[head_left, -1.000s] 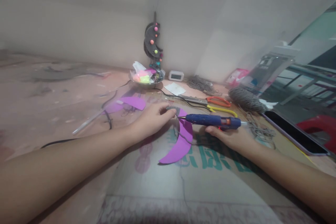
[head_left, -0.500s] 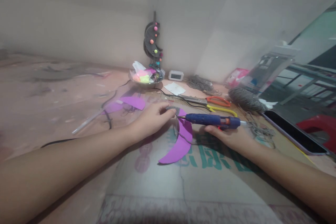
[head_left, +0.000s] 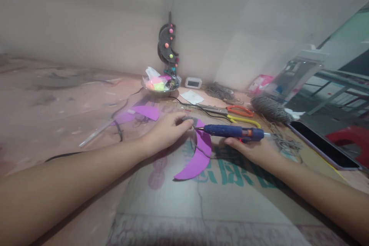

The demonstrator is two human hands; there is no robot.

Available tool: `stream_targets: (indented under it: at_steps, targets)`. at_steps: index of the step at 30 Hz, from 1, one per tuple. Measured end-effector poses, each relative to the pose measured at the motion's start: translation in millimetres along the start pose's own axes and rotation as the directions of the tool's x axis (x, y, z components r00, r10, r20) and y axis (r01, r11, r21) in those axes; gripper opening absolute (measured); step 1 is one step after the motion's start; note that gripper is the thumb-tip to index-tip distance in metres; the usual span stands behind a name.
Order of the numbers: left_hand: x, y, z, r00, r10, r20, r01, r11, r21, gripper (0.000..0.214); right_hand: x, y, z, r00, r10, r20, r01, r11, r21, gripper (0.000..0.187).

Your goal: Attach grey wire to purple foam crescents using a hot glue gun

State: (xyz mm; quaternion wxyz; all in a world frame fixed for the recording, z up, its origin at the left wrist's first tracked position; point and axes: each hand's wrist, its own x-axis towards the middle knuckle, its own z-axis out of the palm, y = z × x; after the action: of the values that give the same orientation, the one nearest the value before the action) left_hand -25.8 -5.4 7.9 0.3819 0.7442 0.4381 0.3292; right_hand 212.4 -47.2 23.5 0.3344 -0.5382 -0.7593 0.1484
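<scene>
A purple crescent (head_left: pixel 198 157) lies over printed cardboard (head_left: pixel 167 203), its upper end wrapped in grey yarn (head_left: pixel 191 122). My left hand (head_left: pixel 173 127) pinches that wrapped end between thumb and fingers. In my right hand (head_left: pixel 250 147) is a blue hot glue gun (head_left: pixel 223 131), held level with a clear glue stick poking from its back. The gun's nozzle meets the crescent's upper part, close to my left thumb. A loose strand of grey yarn crosses the crescent toward the right. The fingers of my right hand are mostly hidden behind the gun.
Scissors (head_left: pixel 240 111) with orange and yellow handles lie behind the gun. A grey yarn ball (head_left: pixel 271 110) and a phone (head_left: pixel 323 144) are on the right. Purple offcuts (head_left: pixel 147 112) and a clear glue stick (head_left: pixel 96 132) lie left. Behind stand a metal bowl (head_left: pixel 160 93) and a small clock (head_left: pixel 193 83).
</scene>
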Motion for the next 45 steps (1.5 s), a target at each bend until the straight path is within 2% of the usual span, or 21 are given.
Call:
stream_targets:
  at_steps: [5, 14, 29, 45]
  targets:
    - [-0.9, 2.0, -0.1, 1.0, -0.007, -0.008, 0.007, 1.0, -0.007, 0.029, -0.1, -1.0, -0.1, 1.0, 0.018, 0.021, -0.019, 0.999, 0.05, 0.012]
    - [0.4, -1.9, 0.0, 1.0, 0.01, -0.006, -0.01, 1.0, 0.003, 0.029, -0.7, 0.3, 0.2, 0.999, 0.042, 0.024, -0.043, 0.998, 0.039, 0.015]
    - [-0.1, -0.9, -0.2, 1.0, -0.001, 0.014, 0.002, 1.0, -0.031, 0.026, -0.6, 1.3, -0.9, 1.0, 0.018, -0.013, -0.018, 1.0, 0.008, 0.015]
    - [-2.0, 3.2, -0.3, 1.0, -0.013, 0.003, 0.013, 0.999, -0.033, 0.026, -0.9, 1.8, 0.1, 0.996, 0.073, -0.059, -0.071, 0.997, 0.028, 0.012]
